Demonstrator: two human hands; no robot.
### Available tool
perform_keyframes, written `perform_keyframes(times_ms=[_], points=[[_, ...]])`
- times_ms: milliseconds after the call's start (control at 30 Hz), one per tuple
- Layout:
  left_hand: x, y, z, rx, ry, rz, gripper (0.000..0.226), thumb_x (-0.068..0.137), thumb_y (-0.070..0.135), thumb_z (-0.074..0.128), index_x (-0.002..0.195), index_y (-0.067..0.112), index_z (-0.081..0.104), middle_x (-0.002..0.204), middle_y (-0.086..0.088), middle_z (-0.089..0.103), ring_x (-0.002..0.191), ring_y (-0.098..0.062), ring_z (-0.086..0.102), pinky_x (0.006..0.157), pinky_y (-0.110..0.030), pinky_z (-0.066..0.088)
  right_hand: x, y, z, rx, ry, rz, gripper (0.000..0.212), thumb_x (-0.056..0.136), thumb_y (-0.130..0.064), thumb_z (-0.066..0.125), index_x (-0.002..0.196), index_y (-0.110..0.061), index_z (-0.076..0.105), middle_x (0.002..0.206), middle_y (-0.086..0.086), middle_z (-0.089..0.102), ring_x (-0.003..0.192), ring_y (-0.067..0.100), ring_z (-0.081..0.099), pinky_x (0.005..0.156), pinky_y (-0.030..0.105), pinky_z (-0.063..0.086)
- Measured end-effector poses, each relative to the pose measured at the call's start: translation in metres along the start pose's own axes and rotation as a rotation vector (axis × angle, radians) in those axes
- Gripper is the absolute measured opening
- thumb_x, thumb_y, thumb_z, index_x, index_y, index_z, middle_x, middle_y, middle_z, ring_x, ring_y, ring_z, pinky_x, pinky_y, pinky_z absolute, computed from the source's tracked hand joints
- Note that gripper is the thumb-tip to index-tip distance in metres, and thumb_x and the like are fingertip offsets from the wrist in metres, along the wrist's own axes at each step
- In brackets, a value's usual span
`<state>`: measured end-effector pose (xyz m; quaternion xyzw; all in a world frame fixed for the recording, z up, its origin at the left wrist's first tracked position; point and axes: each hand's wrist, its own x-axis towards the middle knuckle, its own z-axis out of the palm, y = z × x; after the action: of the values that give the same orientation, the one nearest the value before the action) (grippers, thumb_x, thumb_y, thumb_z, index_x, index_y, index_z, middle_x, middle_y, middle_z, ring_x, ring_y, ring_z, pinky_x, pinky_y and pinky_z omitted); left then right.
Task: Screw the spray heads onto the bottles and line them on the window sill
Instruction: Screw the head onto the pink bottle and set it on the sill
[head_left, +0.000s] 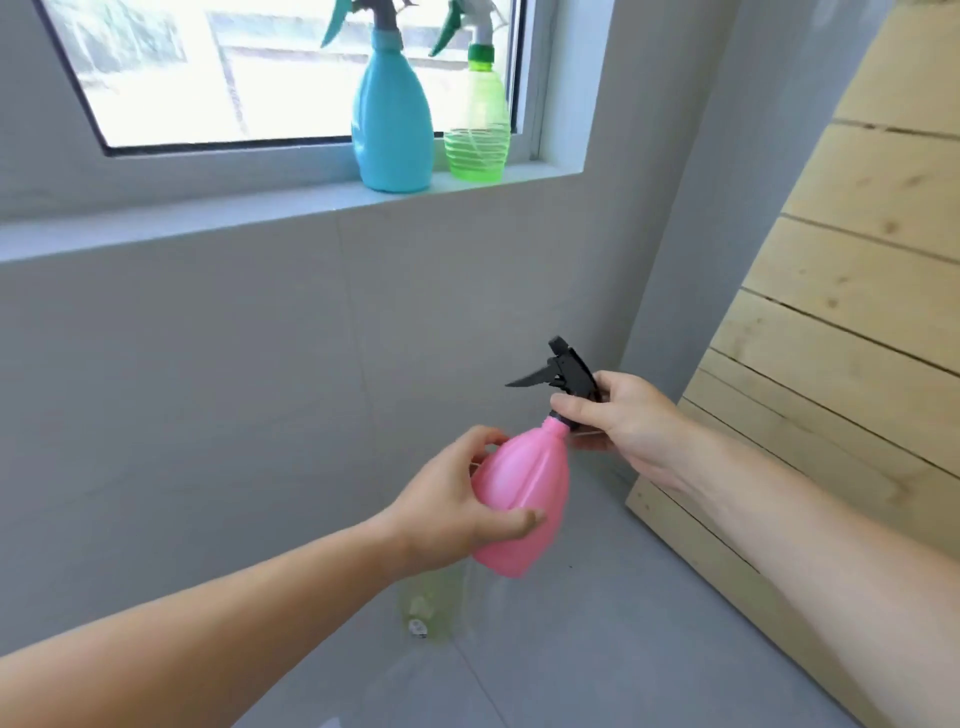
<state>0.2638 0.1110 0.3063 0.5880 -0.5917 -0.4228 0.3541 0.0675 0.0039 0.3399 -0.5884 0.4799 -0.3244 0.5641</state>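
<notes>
Left hand (457, 506) grasps the pink bottle (522, 499) while right hand (621, 415) twists the black spray head (569, 371); keeping it square should seat the threads.

Pink bottle (524, 499) up in the air, tilted, neck pointing up and to the right; black spray head (569, 371) sitting on that neck, trigger pointing left; on the window sill (208, 218) blue bottle (393, 124) and clear green bottle (477, 135) stand upright, just beside each other, tops fitted, triggers pointing left
</notes>
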Motion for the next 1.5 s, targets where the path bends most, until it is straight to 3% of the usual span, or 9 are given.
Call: perform_keyframes(times_ms=[167,333,500,767,933,1000,1067,1133,1500], points=[[-0.038,0.031,-0.028,-0.137,-0.026,0.071,0.063,0.067,0.032,0.085,0.127,0.039,0.065,0.116,0.011,0.073,0.100,-0.005,0.073,0.078,-0.025,0.062,-0.051,-0.045,0.004,-0.047,-0.095,-0.136,0.009,0.092,-0.015,0.067,0.099,-0.014,0.062,0.101,0.011,0.073,0.086,0.020,0.069,0.076,0.037,0.051],[-0.055,0.046,-0.041,-0.211,-0.097,0.113,0.061,0.072,0.030,0.083,0.130,0.039,0.067,0.123,0.008,0.075,0.112,-0.016,0.072,0.091,-0.036,0.063,-0.078,-0.059,0.015,-0.014,-0.130,-0.213,0.021,0.086,-0.014,0.067,0.107,-0.012,0.062,0.104,0.010,0.071,0.096,0.023,0.065,0.093,0.061,0.048],[-0.060,0.046,-0.055,-0.334,-0.220,0.063,0.063,0.072,0.036,0.078,0.134,0.033,0.068,0.130,-0.006,0.073,0.113,-0.024,0.072,0.093,-0.039,0.059,-0.087,-0.058,0.016,0.046,-0.189,-0.218,0.021,0.090,-0.007,0.063,0.110,-0.013,0.061,0.109,0.003,0.073,0.093,0.014,0.066,0.074,0.034,0.044],[-0.060,0.043,-0.042,0.121,0.002,0.156,0.089,0.058,0.052,0.079,0.143,0.039,0.055,0.128,0.026,0.057,0.115,0.007,0.061,0.099,-0.019,0.054,-0.080,-0.040,0.032,-0.157,0.068,-0.133,0.028,0.092,-0.030,0.066,0.107,-0.008,0.058,0.092,0.004,0.068,0.077,0.016,0.066,0.066,0.030,0.056],[-0.061,0.052,-0.036,0.262,0.072,0.120,0.115,0.062,0.054,0.083,0.160,0.038,0.024,0.137,0.029,0.040,0.140,-0.004,0.038,0.115,-0.026,0.040,-0.073,-0.036,0.028,0.093,0.049,-0.099,0.014,0.092,-0.014,0.068,0.104,-0.008,0.062,0.100,0.014,0.069,0.084,0.024,0.067,0.078,0.042,0.056],[-0.063,0.057,-0.031,0.308,0.060,0.020,0.103,0.063,0.053,0.086,0.150,0.037,0.033,0.138,0.022,0.040,0.140,-0.009,0.040,0.113,-0.029,0.044,-0.073,-0.036,0.027,0.155,0.014,-0.084,0.015,0.090,-0.011,0.070,0.104,-0.008,0.064,0.103,0.016,0.070,0.086,0.027,0.067,0.082,0.045,0.056],[-0.062,0.057,-0.032,0.231,0.018,-0.055,0.069,0.058,0.055,0.085,0.118,0.033,0.057,0.121,0.014,0.066,0.113,-0.012,0.067,0.093,-0.036,0.061,-0.074,-0.037,0.025,0.212,-0.032,-0.079,0.023,0.083,-0.013,0.074,0.104,-0.009,0.065,0.103,0.015,0.071,0.089,0.027,0.068,0.081,0.042,0.058],[-0.060,0.053,-0.038,0.080,-0.042,-0.081,0.065,0.053,0.054,0.085,0.111,0.034,0.066,0.104,0.006,0.075,0.092,-0.014,0.075,0.081,-0.041,0.066,-0.076,-0.038,0.022,0.246,-0.101,-0.100,0.028,0.080,-0.011,0.074,0.106,-0.007,0.065,0.103,0.014,0.073,0.091,0.025,0.070,0.079,0.038,0.058],[-0.059,0.041,-0.045,-0.637,-0.570,-0.267,0.083,0.048,0.045,0.095,0.121,0.014,0.071,0.099,-0.015,0.076,0.078,-0.027,0.075,0.068,-0.033,0.062,-0.085,-0.046,0.004,0.338,-0.416,-0.171,0.024,0.085,0.007,0.064,0.107,-0.002,0.062,0.105,0.016,0.071,0.097,0.026,0.068,0.082,0.033,0.055]])
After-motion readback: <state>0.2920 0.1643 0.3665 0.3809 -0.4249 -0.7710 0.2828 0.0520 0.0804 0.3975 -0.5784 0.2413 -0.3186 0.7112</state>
